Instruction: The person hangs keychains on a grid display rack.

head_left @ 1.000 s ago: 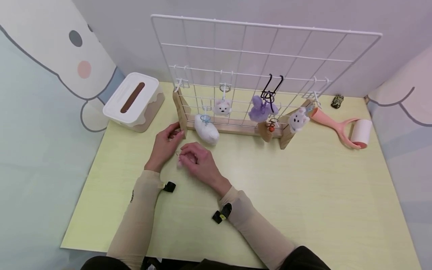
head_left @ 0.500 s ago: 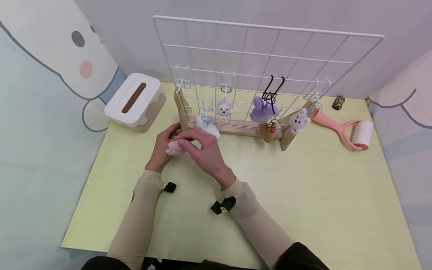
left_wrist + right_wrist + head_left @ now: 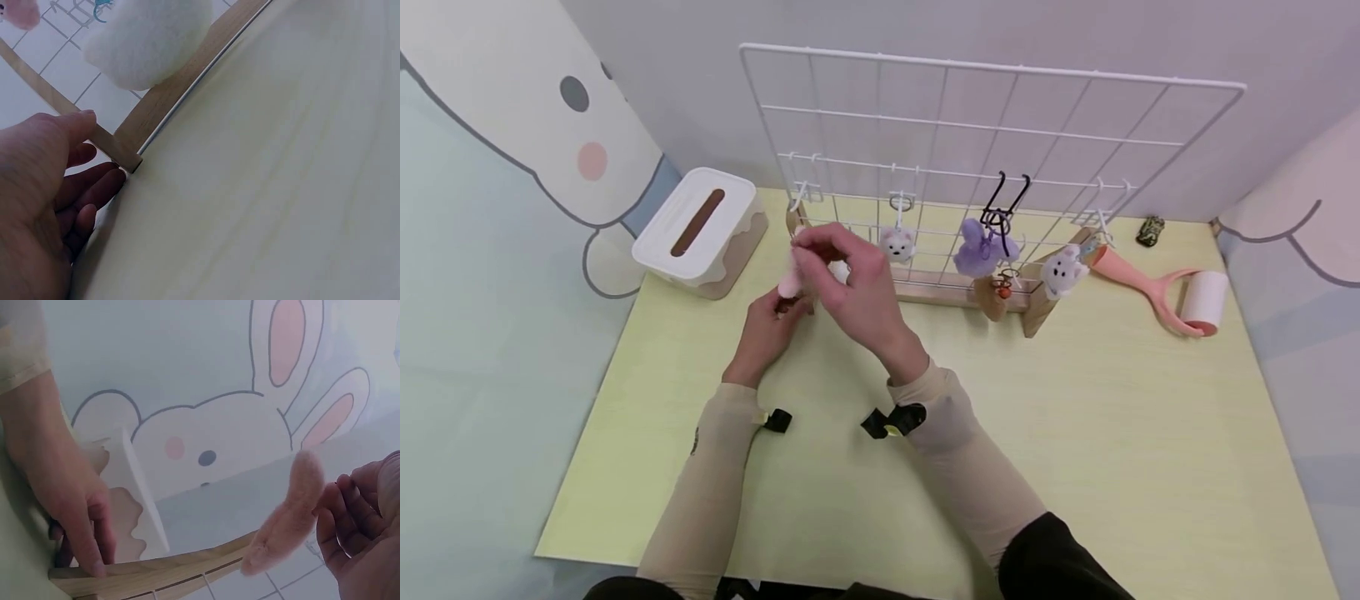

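Note:
My right hand [image 3: 861, 292] pinches the top of a pink plush charm [image 3: 290, 515], which dangles before the left end of a white wire grid rack [image 3: 992, 67]. My left hand [image 3: 767, 333] grips the rack's wooden leg [image 3: 103, 140] low down, thumb on one side and fingers on the other. Beside that leg hangs a white fluffy plush [image 3: 153, 44], mostly hidden by the right hand in the head view. Farther right on the rack hang a small white animal-face plush [image 3: 897, 245], a purple plush [image 3: 976, 250], a brown plush [image 3: 989, 300] and another white animal plush [image 3: 1063, 271].
A white-lidded tissue box [image 3: 696, 225] stands left of the rack. On the right lie a pink-handled roller [image 3: 1142, 279] with a white roll [image 3: 1206, 300] and a small dark patterned object [image 3: 1150, 231]. Walls close in the table [image 3: 1112, 467] behind and at the sides.
My right hand has lifted the pink plush charm from the table near the left hand up to the rack's left end. The left hand has stayed at the wooden leg.

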{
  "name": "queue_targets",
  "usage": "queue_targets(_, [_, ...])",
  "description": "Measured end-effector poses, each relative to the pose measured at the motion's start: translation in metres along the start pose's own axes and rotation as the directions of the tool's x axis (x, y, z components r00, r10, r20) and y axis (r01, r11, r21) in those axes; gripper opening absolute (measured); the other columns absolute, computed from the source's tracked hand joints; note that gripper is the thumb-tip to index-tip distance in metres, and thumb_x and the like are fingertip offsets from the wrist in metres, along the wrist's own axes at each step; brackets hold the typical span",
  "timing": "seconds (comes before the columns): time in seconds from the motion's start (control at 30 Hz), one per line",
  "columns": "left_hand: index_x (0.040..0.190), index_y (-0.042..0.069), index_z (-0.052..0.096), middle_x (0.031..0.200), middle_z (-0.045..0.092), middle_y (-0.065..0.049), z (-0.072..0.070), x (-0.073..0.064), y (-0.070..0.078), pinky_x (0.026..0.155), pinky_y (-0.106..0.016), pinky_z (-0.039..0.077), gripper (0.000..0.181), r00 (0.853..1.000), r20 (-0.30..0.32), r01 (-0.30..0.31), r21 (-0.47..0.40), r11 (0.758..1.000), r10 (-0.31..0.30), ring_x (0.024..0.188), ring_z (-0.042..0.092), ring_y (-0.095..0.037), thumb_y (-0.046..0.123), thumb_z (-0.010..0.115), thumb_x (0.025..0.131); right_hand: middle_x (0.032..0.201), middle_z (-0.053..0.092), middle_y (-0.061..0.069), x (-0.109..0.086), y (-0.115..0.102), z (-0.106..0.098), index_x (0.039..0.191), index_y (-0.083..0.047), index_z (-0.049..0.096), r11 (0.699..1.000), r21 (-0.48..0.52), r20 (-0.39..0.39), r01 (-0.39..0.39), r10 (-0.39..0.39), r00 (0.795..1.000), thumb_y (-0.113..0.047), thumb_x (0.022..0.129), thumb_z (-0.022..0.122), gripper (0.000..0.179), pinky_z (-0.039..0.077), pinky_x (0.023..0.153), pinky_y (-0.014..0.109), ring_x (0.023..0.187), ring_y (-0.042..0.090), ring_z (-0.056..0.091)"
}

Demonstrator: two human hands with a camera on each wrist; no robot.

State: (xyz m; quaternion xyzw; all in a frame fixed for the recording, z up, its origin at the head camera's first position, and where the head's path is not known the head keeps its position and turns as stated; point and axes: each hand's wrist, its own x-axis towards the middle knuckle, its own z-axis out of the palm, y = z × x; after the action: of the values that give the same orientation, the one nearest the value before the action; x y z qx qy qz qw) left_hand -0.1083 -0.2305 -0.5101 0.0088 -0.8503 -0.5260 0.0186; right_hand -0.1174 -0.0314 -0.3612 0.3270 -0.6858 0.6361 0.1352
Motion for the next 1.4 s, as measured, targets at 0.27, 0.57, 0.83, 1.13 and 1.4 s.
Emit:
queue_targets(0.27, [0.141,0.017,0.068,0.105,0.077,-0.01,0.003,0.003,0.005,0.082,-0.024,0.049,0.044,1.0,0.026,-0.006,-0.055,0.998,0.007,0.095,0.069,-0.019,0.042,0.068,0.104,0.097,0.072,0.015,0.021,0.002,-0.006,0.108,0.005,0.07,1.0,-0.007,0.001,0.008,-0.008,1.0,-0.003,0.101,0.064,0.012,0.055,0.083,0.029,0.084,0.02,0.066])
queue_targets(0.57, [0.142,0.017,0.067,0.102,0.077,-0.009,0.005,0.005,0.006,0.082,-0.026,0.049,0.045,0.999,0.028,-0.015,-0.039,0.999,0.017,0.094,0.069,-0.017,0.042,0.067,0.104,0.103,0.072,0.016,0.015,0.012,-0.003,0.112,0.005,0.07,0.965,0.124,-0.084,-0.231,0.242,0.967,-0.003,0.103,0.065,0.013,0.058,0.084,0.032,0.087,0.017,0.069])
queue_targets(0.83, [0.142,0.016,0.067,0.106,0.077,-0.013,0.005,0.006,0.005,0.081,-0.026,0.048,0.044,0.999,0.033,-0.017,-0.041,0.999,0.019,0.095,0.067,-0.023,0.038,0.068,0.105,0.099,0.072,0.016,0.0,0.022,-0.005,0.107,0.005,0.072,0.951,0.12,-0.11,-0.283,0.296,0.949,-0.004,0.103,0.065,0.012,0.059,0.081,0.031,0.086,0.027,0.07])
queue_targets(1.13, [0.143,0.015,0.067,0.106,0.076,-0.013,0.004,0.003,0.005,0.077,-0.025,0.047,0.045,1.0,0.003,-0.02,-0.007,1.0,0.02,0.092,0.065,-0.02,0.036,0.069,0.104,0.091,0.071,0.014,-0.025,0.017,-0.013,0.103,0.004,0.073,0.986,0.04,-0.164,-0.16,0.164,0.973,-0.004,0.1,0.067,0.01,0.056,0.077,0.028,0.079,0.029,0.069])
queue_targets(1.4, [0.141,0.013,0.068,0.104,0.075,-0.014,0.003,0.003,-0.001,0.074,-0.022,0.046,0.042,0.999,-0.008,-0.031,-0.018,0.999,0.031,0.089,0.064,-0.019,0.032,0.069,0.103,0.089,0.072,0.013,-0.046,0.012,-0.027,0.101,0.002,0.073,0.986,0.005,-0.162,-0.166,0.165,0.973,-0.003,0.1,0.067,0.009,0.055,0.074,0.027,0.077,0.019,0.068])
